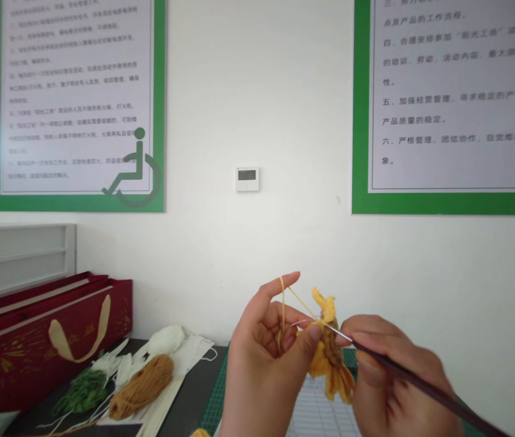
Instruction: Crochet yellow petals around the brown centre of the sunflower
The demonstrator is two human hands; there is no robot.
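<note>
My left hand (271,358) pinches a small crocheted piece (330,349) in yellow and brown between thumb and fingers. Yellow yarn (303,301) loops over its raised index finger and runs down to the stitches. In my right hand (389,370) is a crochet hook (403,367) with a dark handle and a silvery shaft. The hook's tip meets the top of the piece, close to my left thumb. Yellow petal-like parts hang below the brown middle. My left palm and fingers partly hide the piece.
Dark red gift bags (66,346) stand at the left. Beside them lie brown yarn (143,387), green yarn (82,391) and white yarn (166,340). Under my hands are a green cutting mat (215,388) and a printed sheet (324,409). A white wall (257,255) rises behind.
</note>
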